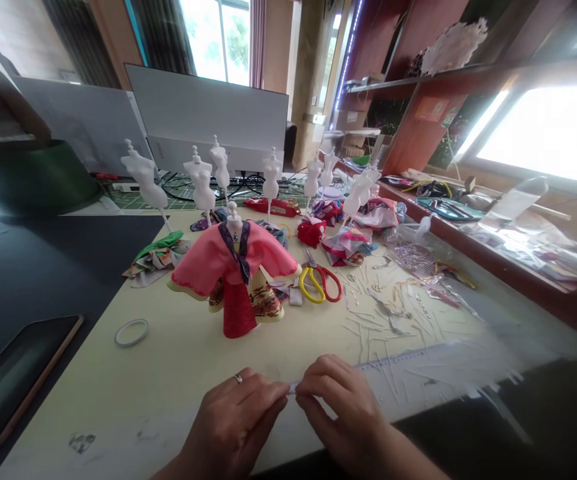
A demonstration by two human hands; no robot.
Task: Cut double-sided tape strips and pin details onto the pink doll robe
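Observation:
Close to the table's near edge, my left hand and my right hand meet fingertip to fingertip, both pinched closed. Between them shows a small pale strip, mostly covered by the fingers; its kind is too small to tell. Beyond my hands stands a doll dress form wearing a pink wide-sleeved robe with a dark patterned collar and a red skirt. Scissors with one yellow and one red handle lie right of it. A clear ruler lies beside my right hand.
Several bare white dress forms stand at the back before a monitor. Fabric bundles and thin white sticks spread over the right side. A roll of white tape and a phone lie left.

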